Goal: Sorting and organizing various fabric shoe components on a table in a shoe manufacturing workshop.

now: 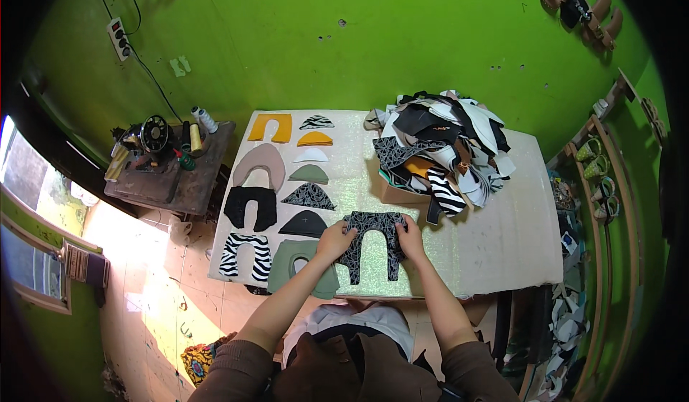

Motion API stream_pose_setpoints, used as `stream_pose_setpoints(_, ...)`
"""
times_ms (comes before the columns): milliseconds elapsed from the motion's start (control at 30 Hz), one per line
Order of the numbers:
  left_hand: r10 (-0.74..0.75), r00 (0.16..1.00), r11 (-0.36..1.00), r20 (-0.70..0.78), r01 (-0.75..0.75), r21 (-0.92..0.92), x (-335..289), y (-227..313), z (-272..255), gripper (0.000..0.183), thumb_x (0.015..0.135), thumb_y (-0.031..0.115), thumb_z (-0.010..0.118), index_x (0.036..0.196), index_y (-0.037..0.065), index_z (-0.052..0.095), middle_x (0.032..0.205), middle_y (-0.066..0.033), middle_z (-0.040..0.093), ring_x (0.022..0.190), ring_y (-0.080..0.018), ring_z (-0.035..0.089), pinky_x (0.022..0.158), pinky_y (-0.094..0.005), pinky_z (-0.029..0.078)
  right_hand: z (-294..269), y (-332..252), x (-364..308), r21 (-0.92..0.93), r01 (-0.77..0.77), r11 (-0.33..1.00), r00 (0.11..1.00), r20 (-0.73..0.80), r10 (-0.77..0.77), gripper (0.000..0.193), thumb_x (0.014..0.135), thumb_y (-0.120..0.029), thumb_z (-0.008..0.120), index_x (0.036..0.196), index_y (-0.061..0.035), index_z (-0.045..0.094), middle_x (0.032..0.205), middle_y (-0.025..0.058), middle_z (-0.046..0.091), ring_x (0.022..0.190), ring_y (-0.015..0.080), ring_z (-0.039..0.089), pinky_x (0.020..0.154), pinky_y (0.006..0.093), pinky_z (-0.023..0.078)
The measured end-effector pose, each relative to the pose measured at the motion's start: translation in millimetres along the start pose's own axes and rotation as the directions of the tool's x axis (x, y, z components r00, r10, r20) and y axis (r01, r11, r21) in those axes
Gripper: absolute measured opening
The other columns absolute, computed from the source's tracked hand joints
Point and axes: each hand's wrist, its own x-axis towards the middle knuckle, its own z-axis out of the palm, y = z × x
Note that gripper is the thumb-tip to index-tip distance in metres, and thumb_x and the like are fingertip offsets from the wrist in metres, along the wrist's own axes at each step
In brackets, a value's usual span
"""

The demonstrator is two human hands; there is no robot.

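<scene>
Near the table's front edge, a black U-shaped shoe-upper piece (373, 221) with a grey line pattern lies between my hands, its two legs toward me. My left hand (335, 242) pinches its upper left corner, and the upper right corner is gripped by my right hand (411, 238). Beside my left forearm is a stack of green U-shaped pieces (324, 281), partly covered by the arm. Further left are a zebra-striped U piece (231, 250), a black one (264, 212), a beige one (267, 159) and a yellow one (281, 131). Several half-moon pieces (307, 195) form a column next to them.
A heaped box of material scraps (438, 133) occupies the table's far right. Left of the pale table (502, 251) stands a sewing machine (152, 138) with thread spools (195, 138). Shelving with sandals (605, 194) runs along the right. Patterned cloth (201, 359) lies on the floor.
</scene>
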Motion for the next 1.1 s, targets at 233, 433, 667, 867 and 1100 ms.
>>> stream_pose_setpoints(233,-0.091,0.996,0.957,-0.004,0.089,0.277,6,6,-5,0.029,0.082,0.033,0.054,0.088,0.007,0.063,0.081,-0.0147,0.065,0.078,-0.0322,0.062,0.069,-0.0396,0.048,2,6,3,-0.146,-0.002,0.989,0.999,-0.036,-0.003,0.029,0.087,-0.024,0.050,0.111,-0.0074,0.056,0.094,0.0202,0.062,0.087,0.0363,0.060,0.076,0.0386,0.047)
stream_pose_setpoints(433,0.034,0.999,0.881,-0.015,-0.023,0.473,9,1,-1,0.031,0.079,0.032,0.056,0.083,0.002,0.062,0.086,-0.0188,0.063,0.082,-0.0325,0.061,0.069,-0.0423,0.048,9,-2,-2,-0.392,-0.007,0.920,0.995,-0.098,-0.035,0.026,0.086,-0.022,0.051,0.105,-0.0054,0.059,0.090,0.0169,0.063,0.085,0.0333,0.060,0.074,0.0399,0.047)
stream_pose_setpoints(667,0.444,0.895,0.706,0.054,-0.386,0.594,0,-11,20,0.058,0.083,0.030,0.054,0.130,0.002,0.037,0.138,-0.0162,0.032,0.126,-0.0296,0.033,0.102,-0.0414,0.029,22,-4,-10,-0.677,0.394,0.622,0.856,0.025,-0.516,0.047,0.080,-0.019,0.054,0.125,-0.0078,0.045,0.122,0.0162,0.046,0.111,0.0313,0.044,0.096,0.0478,0.032)
stream_pose_setpoints(867,0.454,0.884,0.650,0.108,-0.412,0.639,4,-19,35,0.058,0.087,0.037,0.045,0.135,0.006,0.033,0.143,-0.0116,0.027,0.130,-0.0253,0.029,0.104,-0.0409,0.026,33,-1,-16,-0.660,0.440,0.609,0.876,0.165,-0.454,0.047,0.084,-0.024,0.050,0.127,-0.0056,0.043,0.133,0.0171,0.038,0.124,0.0324,0.034,0.103,0.0500,0.023)
stream_pose_setpoints(1100,0.267,0.950,0.688,0.161,-0.305,0.658,8,-30,44,0.061,0.090,0.041,0.037,0.140,0.009,0.023,0.146,-0.0072,0.021,0.133,-0.0194,0.024,0.107,-0.0389,0.020,37,7,-15,-0.697,0.398,0.596,0.906,0.194,-0.377,0.048,0.088,-0.029,0.044,0.130,-0.0072,0.041,0.138,0.0143,0.034,0.127,0.0284,0.032,0.106,0.0469,0.021)
